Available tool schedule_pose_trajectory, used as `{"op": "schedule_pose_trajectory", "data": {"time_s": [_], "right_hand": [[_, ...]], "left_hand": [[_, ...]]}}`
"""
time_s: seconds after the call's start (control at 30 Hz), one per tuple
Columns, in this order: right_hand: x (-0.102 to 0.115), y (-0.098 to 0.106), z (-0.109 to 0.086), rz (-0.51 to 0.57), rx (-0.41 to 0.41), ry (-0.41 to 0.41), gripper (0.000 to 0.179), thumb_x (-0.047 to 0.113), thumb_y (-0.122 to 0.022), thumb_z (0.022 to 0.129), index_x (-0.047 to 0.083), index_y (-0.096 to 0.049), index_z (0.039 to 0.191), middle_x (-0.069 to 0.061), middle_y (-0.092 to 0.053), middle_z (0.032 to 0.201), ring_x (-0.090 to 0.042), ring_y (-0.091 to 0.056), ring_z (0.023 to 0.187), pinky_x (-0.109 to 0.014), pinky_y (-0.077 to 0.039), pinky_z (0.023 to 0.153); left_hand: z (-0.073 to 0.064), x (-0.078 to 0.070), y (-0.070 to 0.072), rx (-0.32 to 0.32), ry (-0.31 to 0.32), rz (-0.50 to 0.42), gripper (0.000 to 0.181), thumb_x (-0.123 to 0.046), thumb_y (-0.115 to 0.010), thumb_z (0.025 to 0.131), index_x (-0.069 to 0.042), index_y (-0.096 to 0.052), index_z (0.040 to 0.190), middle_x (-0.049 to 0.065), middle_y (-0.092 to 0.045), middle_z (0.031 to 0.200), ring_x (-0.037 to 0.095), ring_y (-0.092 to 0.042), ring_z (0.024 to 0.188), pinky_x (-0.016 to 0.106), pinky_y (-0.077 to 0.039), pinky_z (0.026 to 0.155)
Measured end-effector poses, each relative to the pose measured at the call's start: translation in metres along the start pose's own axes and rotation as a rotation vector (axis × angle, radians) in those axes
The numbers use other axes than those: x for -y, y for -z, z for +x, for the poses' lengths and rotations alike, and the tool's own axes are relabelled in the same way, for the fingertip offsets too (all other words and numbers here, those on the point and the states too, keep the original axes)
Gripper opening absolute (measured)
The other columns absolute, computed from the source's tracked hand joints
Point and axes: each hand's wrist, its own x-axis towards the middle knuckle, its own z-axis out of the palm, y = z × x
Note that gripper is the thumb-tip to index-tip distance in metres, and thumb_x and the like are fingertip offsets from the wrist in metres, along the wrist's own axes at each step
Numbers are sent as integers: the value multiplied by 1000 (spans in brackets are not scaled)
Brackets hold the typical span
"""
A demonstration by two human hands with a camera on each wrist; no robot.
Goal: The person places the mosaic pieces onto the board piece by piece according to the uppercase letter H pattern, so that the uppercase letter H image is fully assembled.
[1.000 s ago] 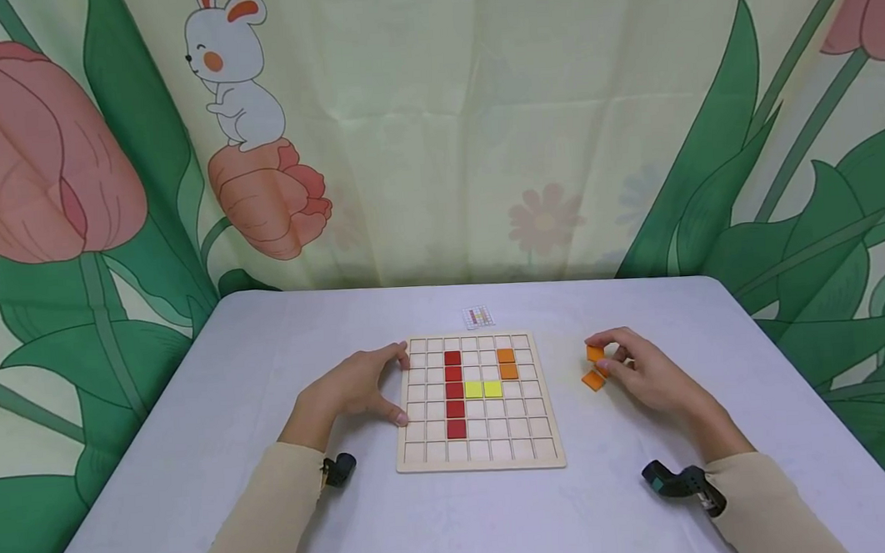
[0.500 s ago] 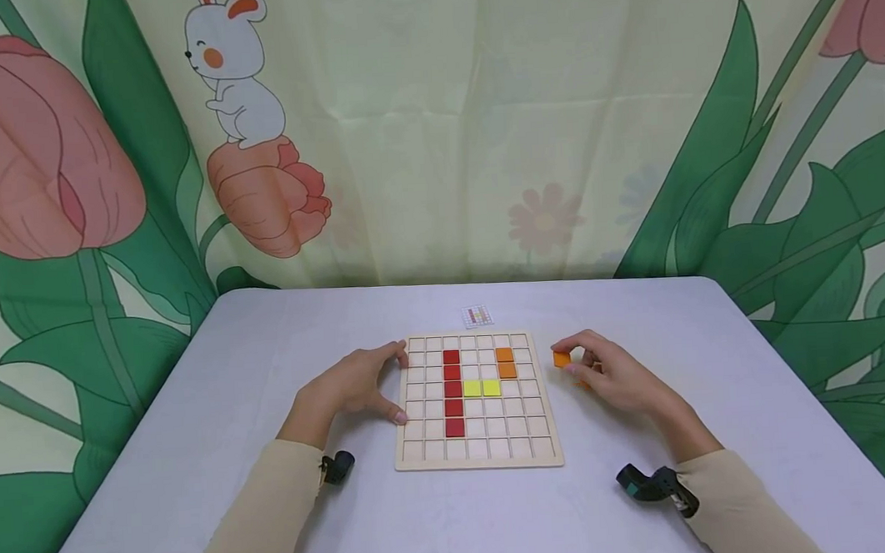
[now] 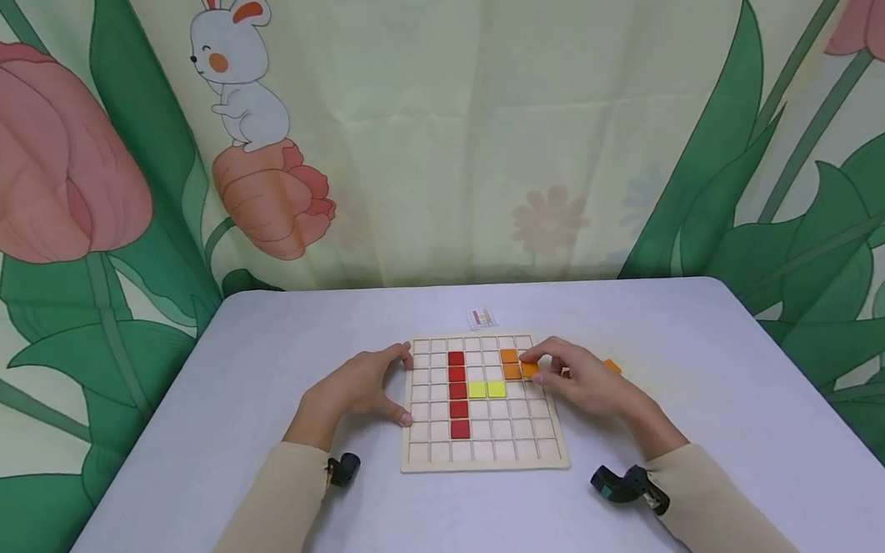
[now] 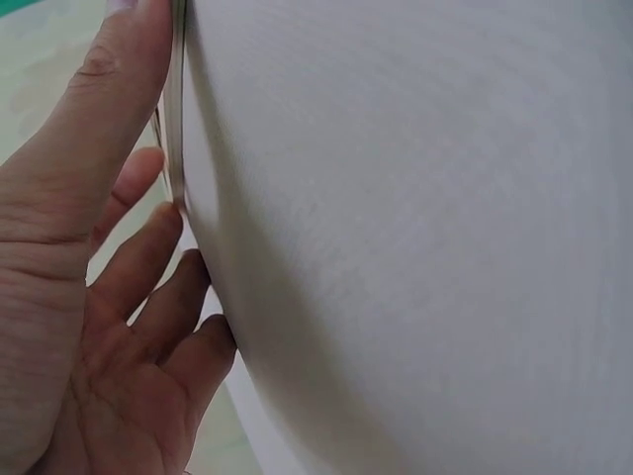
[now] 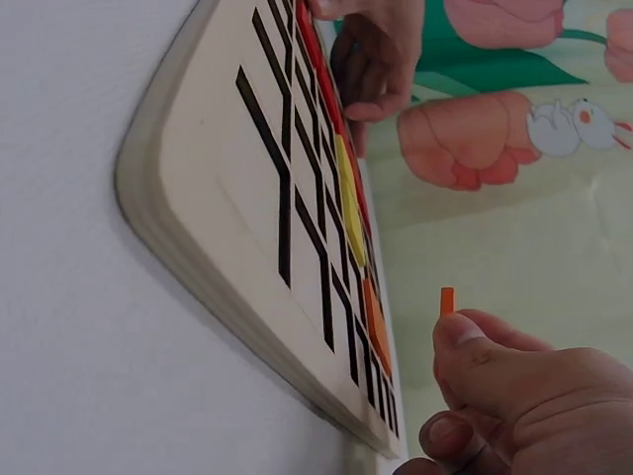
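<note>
A square wooden grid board (image 3: 486, 464) lies on the table. Set in its cells are a column of red tiles (image 3: 459, 409), two yellow tiles (image 3: 487, 389) and two orange tiles (image 3: 510, 364). My left hand (image 3: 353, 387) touches the board's left edge with its thumb and a fingertip, spread apart. Between thumb and index finger, my right hand (image 3: 586, 379) pinches a small orange tile (image 5: 447, 300), at the board's right side beside the set orange ones. The right wrist view shows this tile on edge, clear of the board.
A small card (image 3: 481, 318) with a grid pattern lies just beyond the board's far edge. Part of a loose orange tile (image 3: 612, 366) shows behind my right hand. White cloth (image 3: 324, 316) covers the table, and a printed curtain (image 3: 420, 144) hangs behind it.
My right hand has picked up an orange tile from the loose ones on the right and carried it left to the board's right side. My left hand stays at the board's edge.
</note>
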Motion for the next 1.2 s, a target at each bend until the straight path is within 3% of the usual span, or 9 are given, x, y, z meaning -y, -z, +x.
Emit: {"op": "schedule_pose_trajectory", "data": {"time_s": [0.23,0.5,1.2], "right_hand": [[8,-12,4,8,47,-47,29,16,-71,98,22,-67,126,4,-63,115,-20,-54,83,-25,-44,67],[7,-20,5,10,69,-68,31,20,-74,96,25,-67,125,6,-62,108,-19,-54,86,-25,-44,68],[6,-20,10,-10,96,-62,31,21,-79,92,24,-68,121,2,-61,106,-17,-51,78,-25,-41,64]], "left_hand": [[-3,0,-1,-1,-18,8,79,-46,-101,56,-30,-54,117,1,-45,159,21,-53,127,45,-45,111],[-4,-3,0,8,8,22,81,-48,-100,54,-33,-54,119,2,-48,156,23,-53,125,48,-46,110],[-2,0,2,2,-11,9,82,-50,-100,54,-32,-53,120,1,-45,159,21,-52,128,46,-45,111]]}}
